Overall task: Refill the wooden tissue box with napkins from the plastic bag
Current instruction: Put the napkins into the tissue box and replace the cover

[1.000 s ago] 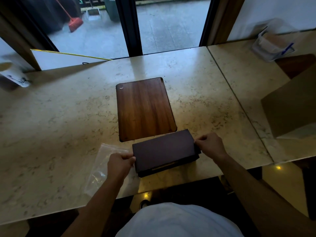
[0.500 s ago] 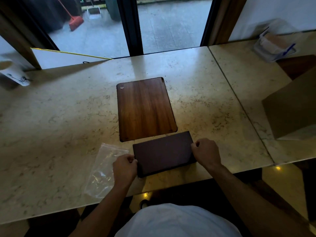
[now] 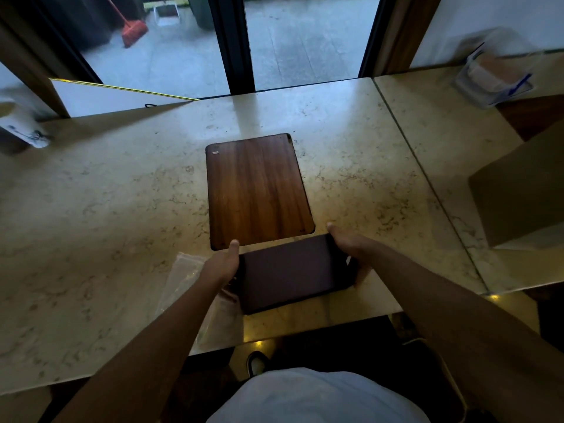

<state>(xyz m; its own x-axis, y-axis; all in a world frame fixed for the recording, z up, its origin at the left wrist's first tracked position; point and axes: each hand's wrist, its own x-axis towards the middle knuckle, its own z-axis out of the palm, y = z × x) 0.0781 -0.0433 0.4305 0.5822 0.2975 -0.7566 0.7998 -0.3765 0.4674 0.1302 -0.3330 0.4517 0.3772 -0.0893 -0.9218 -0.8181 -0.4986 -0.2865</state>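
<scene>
The dark wooden tissue box lies near the front edge of the marble counter, its flat dark face up. My left hand grips its left end, thumb along the far edge. My right hand grips its right end, fingers wrapped under the side. A clear plastic bag lies flat on the counter to the left, partly under my left forearm. I cannot see napkins in it. A flat wooden panel lies just beyond the box.
A brown cardboard box stands at the right. A clear container with papers sits at the back right. A white board leans at the back left, and a white object lies at the far left.
Both hands have shifted from curled fists at the box's ends to a wider grip along its sides. The box now shows only its flat face, its front slot edge no longer visible.
</scene>
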